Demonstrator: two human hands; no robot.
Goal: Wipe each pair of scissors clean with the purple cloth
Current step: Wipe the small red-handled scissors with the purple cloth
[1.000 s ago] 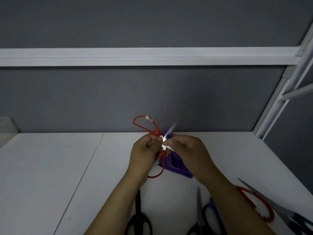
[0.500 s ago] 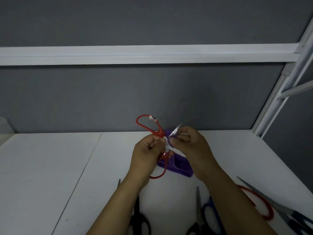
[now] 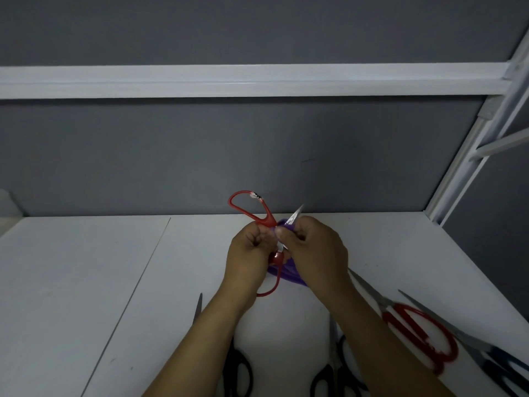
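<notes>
Head, cloth [image 3: 292, 277] in right grip [image 3: 315, 247] (scissors [image 3: 267, 220] left)

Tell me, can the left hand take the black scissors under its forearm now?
Probably not yet: the left hand grips the raised red scissors, and the black scissors lie partly beneath its forearm. Freed and drawn back, it should get there easily.

Glossy red plastic handles [image 3: 248, 209] loop off bright, polished metal blades [image 3: 294, 217] wrapped in soft purple cloth [image 3: 287, 275]. The white table [image 3: 86, 282] below looks smooth and matt, like the grey wall [image 3: 200, 156] behind
</notes>
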